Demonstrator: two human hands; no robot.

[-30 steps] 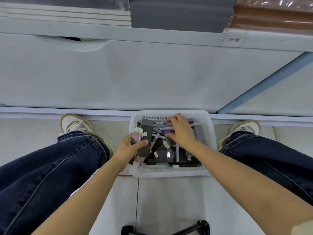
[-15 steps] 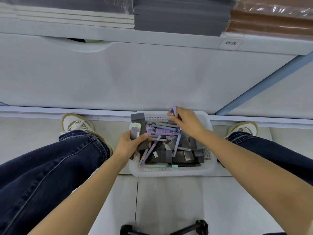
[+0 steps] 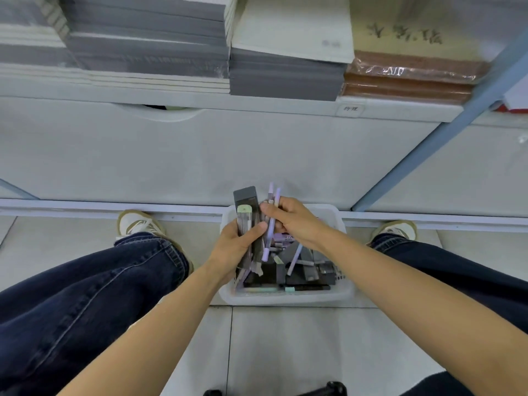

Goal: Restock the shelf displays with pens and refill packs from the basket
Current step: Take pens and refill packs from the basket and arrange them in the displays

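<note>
A white plastic basket (image 3: 288,298) sits on the floor between my feet, holding several dark refill packs and purple pens. My left hand (image 3: 233,247) grips a bundle of dark refill packs (image 3: 246,204) with a pale green-capped one in front, held upright over the basket's left side. My right hand (image 3: 294,221) pinches a few purple pens (image 3: 271,224) right beside that bundle, their tips sticking up above my fingers.
A white shelf front (image 3: 200,155) rises just behind the basket. Above it lie stacks of grey notebooks (image 3: 148,44) and brown wrapped ones (image 3: 408,78). A blue shelf post (image 3: 428,141) slants at the right. A black object (image 3: 328,391) lies on the tiles near me.
My right hand has come up out of the basket with purple pens and moved left against the packs. My left hand has lifted its packs higher. My view has tilted upward.
</note>
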